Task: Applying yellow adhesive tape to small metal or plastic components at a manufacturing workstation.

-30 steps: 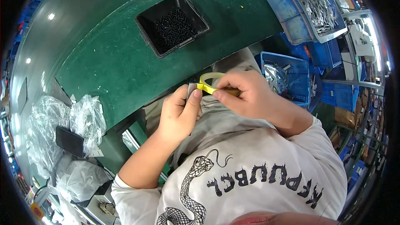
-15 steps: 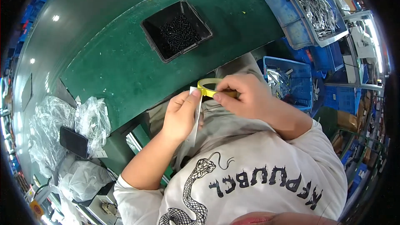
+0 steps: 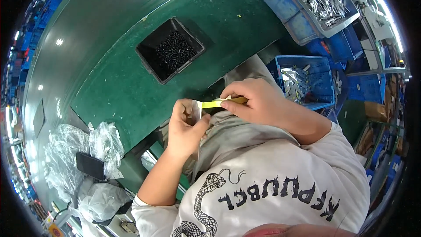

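Observation:
Over my lap, my left hand (image 3: pixel 182 131) is closed on a thin, flat, silvery-white strip (image 3: pixel 197 109), which stands roughly upright between thumb and fingers. A roll of yellow tape (image 3: pixel 212 104) is pinched by my right hand (image 3: pixel 259 101) between thumb and forefinger. From the roll, a short taut length of tape reaches across to the strip and touches its upper part. My right palm covers much of the roll, seen nearly edge-on. The strip's lower part runs down behind my left thumb and is partly hidden.
On the green table stands a black bin (image 3: pixel 170 50) of small black parts. A phone (image 3: pixel 90 165) lies on clear plastic bags (image 3: pixel 66 145) at left. At right are a blue basket (image 3: pixel 322 79) with strips and a larger blue crate (image 3: pixel 291 15) heaped with metal strips.
The tape roll has turned from showing its open ring to nearly edge-on, and tape now spans to the strip. My left fingers have shifted their grip. The whole view has swung slightly.

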`<act>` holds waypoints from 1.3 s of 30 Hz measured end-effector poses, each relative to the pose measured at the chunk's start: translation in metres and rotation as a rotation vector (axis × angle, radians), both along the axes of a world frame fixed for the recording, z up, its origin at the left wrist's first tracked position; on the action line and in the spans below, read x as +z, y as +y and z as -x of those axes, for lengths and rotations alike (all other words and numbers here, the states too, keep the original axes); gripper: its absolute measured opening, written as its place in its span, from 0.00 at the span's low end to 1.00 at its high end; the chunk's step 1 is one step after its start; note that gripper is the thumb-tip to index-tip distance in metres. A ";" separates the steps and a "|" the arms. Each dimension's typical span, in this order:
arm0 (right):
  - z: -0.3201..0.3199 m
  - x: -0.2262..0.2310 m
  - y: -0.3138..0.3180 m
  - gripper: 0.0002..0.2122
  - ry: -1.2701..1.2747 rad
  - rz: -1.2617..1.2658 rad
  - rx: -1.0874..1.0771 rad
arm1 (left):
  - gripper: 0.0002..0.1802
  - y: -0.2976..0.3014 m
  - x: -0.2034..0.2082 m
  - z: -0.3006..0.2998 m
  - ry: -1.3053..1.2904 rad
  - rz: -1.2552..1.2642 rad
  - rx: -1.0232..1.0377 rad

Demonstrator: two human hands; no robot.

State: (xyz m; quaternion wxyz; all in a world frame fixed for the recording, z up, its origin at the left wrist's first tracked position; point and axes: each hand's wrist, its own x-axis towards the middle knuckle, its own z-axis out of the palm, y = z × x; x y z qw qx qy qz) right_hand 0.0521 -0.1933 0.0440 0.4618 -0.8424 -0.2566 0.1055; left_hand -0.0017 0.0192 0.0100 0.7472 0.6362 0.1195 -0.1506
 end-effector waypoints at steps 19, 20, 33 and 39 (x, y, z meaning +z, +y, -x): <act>0.001 -0.007 -0.011 0.11 -0.262 0.074 0.081 | 0.12 0.003 -0.009 0.004 -0.070 0.032 -0.051; 0.000 -0.009 -0.012 0.11 -0.264 0.080 0.083 | 0.12 0.004 -0.009 0.004 -0.068 0.032 -0.052; 0.003 -0.012 -0.010 0.10 -0.229 0.052 0.081 | 0.13 -0.003 -0.003 0.003 -0.074 -0.020 -0.005; 0.004 -0.011 -0.008 0.11 -0.182 0.046 0.103 | 0.08 -0.006 0.000 0.005 -0.050 -0.137 0.037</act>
